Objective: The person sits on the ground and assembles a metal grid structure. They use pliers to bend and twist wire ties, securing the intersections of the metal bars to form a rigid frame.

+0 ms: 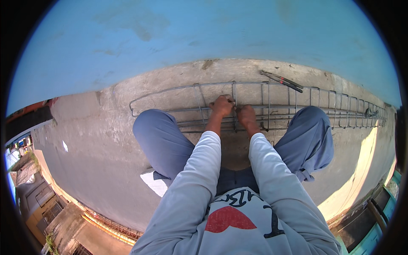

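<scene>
A long rebar cage (268,100), made of thin steel bars with rectangular stirrups, lies across the concrete in front of me. My left hand (222,106) is closed, fingers curled, at one stirrup near the cage's middle. Just right of it, my right hand (246,115) is closed too, by the same stirrup and the lengthwise bars. What the fingers pinch is hidden or too small to name. Beyond the cage, to the right of my hands, a pair of pincers (282,80) with dark and red handles rests with its jaws pointing away to the left.
A blue wall (204,34) rises along the far side of the concrete floor (106,161). My bent knees flank my hands, close to the cage. A dark bundle (371,112) sits on the cage's right end. Long bars (111,229) lie beyond the floor's edge, lower left.
</scene>
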{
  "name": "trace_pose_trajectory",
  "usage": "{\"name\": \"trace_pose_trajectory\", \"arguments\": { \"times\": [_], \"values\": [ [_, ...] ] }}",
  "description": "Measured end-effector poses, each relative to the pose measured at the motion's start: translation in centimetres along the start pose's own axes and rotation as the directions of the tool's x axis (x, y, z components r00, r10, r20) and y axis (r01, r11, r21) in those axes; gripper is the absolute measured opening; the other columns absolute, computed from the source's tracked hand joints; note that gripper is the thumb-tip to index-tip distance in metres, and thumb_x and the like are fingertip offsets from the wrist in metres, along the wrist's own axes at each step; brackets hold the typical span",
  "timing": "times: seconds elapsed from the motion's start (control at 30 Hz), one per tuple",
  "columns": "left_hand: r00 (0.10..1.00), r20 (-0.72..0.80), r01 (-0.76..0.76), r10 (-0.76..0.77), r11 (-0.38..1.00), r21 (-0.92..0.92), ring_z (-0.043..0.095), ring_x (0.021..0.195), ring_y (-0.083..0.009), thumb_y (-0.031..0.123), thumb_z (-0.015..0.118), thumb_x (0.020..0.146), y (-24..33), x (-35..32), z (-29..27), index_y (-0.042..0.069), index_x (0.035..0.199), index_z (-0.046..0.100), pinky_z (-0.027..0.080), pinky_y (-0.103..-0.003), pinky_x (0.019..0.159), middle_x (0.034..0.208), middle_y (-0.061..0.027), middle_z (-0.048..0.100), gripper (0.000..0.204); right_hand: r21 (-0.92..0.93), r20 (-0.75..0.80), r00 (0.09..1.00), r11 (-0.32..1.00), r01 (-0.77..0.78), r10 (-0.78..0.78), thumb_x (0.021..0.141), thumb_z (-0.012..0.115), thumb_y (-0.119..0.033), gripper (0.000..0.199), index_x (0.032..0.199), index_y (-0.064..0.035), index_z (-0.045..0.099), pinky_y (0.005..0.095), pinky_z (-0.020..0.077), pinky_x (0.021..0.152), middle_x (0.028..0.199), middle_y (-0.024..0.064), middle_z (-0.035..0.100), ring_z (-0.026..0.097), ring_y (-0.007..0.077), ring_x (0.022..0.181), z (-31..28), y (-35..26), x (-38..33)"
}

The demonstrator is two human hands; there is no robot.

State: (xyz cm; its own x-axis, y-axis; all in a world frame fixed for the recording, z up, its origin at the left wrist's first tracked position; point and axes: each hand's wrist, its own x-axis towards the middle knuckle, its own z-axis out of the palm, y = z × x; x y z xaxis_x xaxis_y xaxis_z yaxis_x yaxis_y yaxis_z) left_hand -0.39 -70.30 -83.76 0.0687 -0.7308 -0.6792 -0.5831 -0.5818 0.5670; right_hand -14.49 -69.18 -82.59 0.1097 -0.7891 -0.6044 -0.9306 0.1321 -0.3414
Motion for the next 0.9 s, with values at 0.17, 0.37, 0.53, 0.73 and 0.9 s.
{"name": "trace_pose_trajectory", "arguments": {
  "times": [0.17, 0.37, 0.53, 0.73, 0.9],
  "values": [
    [1.0, 0.009, 0.009, -0.009, 0.995, -0.1, 0.065, 0.111, -0.0275, 0.025, 0.072, 0.087, -0.1, 0.3, 0.0, 0.015, 0.102, 0.075, 0.024, -0.057, 0.107, 0.11, -0.008, 0.074, 0.018, -0.074, -0.007, 0.999, 0.996, 0.05, -0.05, 0.098, 0.057, -0.043, 0.039, 0.1, -0.0084, 0.076, 0.0461, 0.052, 0.092, 0.103, 0.0204, 0.07, 0.066, 0.0366, 0.105, 0.8, 0.9, 0.7],
    [0.99, -0.015, -0.14, 0.14, 0.965, -0.22, 0.066, 0.107, -0.0248, 0.021, 0.072, 0.087, -2.2, 0.1, 0.1, 0.012, 0.1, 0.075, 0.038, -0.044, 0.104, 0.105, -0.0079, 0.075, 0.016, 0.045, -0.016, 1.0, 0.999, 0.02, -0.019, 0.095, 0.061, -0.04, 0.038, 0.095, -0.0049, 0.076, 0.0478, 0.0519, 0.09, 0.103, 0.0232, 0.07, 0.066, 0.0394, 0.104, 1.7, 0.9, 1.3],
    [0.968, -0.116, -0.239, 0.221, 0.956, -0.172, 0.069, 0.1, -0.0245, 0.016, 0.073, 0.084, -1.4, -2.0, 0.6, 0.009, 0.103, 0.076, 0.051, -0.036, 0.092, 0.105, -0.0106, 0.075, 0.02, 0.045, -0.08, 0.996, 0.998, 0.047, -0.043, 0.096, 0.059, -0.039, 0.038, 0.093, -0.0043, 0.075, 0.0474, 0.0535, 0.083, 0.096, 0.0217, 0.07, 0.067, 0.0395, 0.096, 2.8, 2.1, 2.0],
    [0.882, -0.331, -0.364, 0.337, 0.931, -0.024, 0.069, 0.099, -0.0303, 0.019, 0.073, 0.082, -1.6, -2.8, 2.1, 0.01, 0.1, 0.078, 0.052, -0.037, 0.09, 0.104, -0.0133, 0.074, 0.02, -0.056, -0.057, 0.949, 0.95, 0.308, -0.311, 0.09, 0.061, -0.024, 0.027, 0.087, -0.0016, 0.074, 0.0473, 0.054, 0.084, 0.094, 0.0233, 0.071, 0.068, 0.0409, 0.095, 3.0, 3.0, 2.8],
    [0.887, -0.289, -0.397, 0.36, 0.914, -0.079, 0.069, 0.1, -0.0305, 0.021, 0.072, 0.083, -1.8, -2.5, 2.1, 0.012, 0.097, 0.079, 0.052, -0.037, 0.091, 0.103, -0.0123, 0.074, 0.018, 0.029, 0.01, 0.99, 0.989, 0.143, -0.143, 0.088, 0.063, -0.024, 0.024, 0.087, -0.0035, 0.075, 0.0455, 0.0549, 0.077, 0.094, 0.0213, 0.071, 0.07, 0.0372, 0.091, 1.3, 2.7, 2.6]
  ]
}}
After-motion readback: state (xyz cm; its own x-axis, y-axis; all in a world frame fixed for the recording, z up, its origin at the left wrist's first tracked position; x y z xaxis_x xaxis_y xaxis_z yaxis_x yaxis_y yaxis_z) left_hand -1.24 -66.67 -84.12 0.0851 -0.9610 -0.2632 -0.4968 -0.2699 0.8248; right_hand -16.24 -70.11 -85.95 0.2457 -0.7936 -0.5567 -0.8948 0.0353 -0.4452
